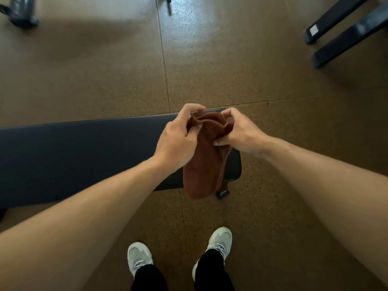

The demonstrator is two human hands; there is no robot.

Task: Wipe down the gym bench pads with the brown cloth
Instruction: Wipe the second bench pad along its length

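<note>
A dark padded gym bench (84,156) runs from the left edge to the middle of the view, its right end just below my hands. The brown cloth (202,164) hangs bunched above that right end, its lower part drooping past the pad's front edge. My left hand (178,141) pinches the cloth's upper left side. My right hand (237,133) grips its upper right side, thumb pressed into the fabric. Both hands hold the cloth above the pad.
The floor is brown speckled rubber tile (273,206). A bench foot (223,193) shows below the cloth. Black equipment legs (344,36) lie at the top right. A dark cylinder (23,11) stands at the top left. My white shoes (220,240) stand near the bench.
</note>
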